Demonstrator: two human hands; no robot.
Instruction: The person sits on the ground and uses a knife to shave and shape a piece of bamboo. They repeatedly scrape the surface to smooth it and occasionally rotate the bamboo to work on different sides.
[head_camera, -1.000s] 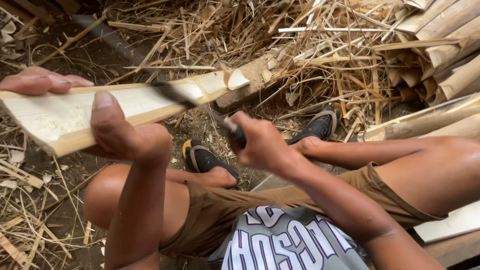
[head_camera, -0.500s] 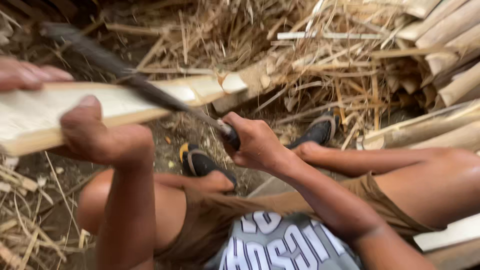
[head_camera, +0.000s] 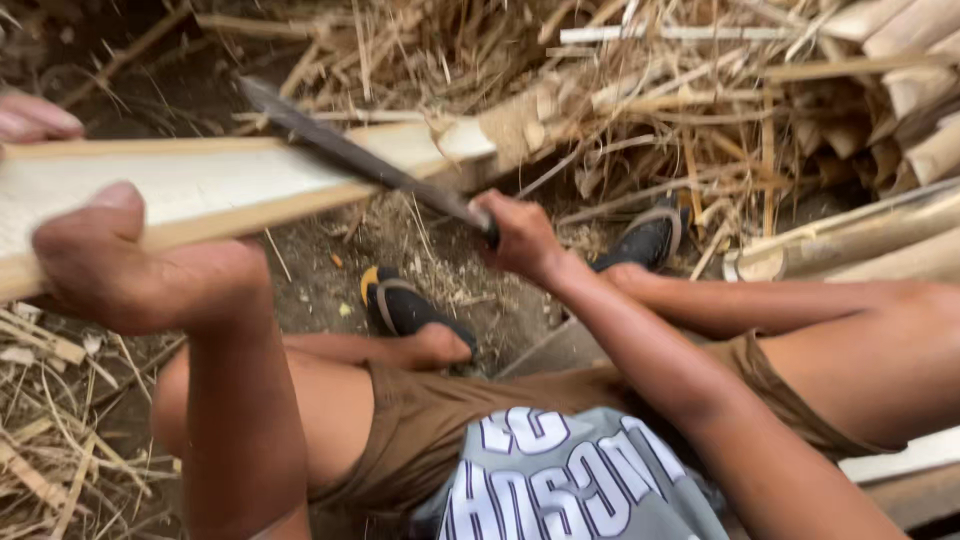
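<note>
My left hand grips a long pale split bamboo slat from below, thumb on its upper face; the slat runs from the left edge toward the middle. Fingertips show above the slat at the far left edge. My right hand is closed on the handle of a long dark blade, which lies slanted across the slat, tip pointing up and left. The slat's far end rests against a rough stump of bamboo.
My bare legs are bent below, feet in black sandals on dark soil. Dry bamboo strips and straw lie piled behind. Thick bamboo halves lie at the right, loose splinters at lower left.
The blade swung up and left, then came down across the slat. The view has moved closer and my left hand shifted left along the slat.
</note>
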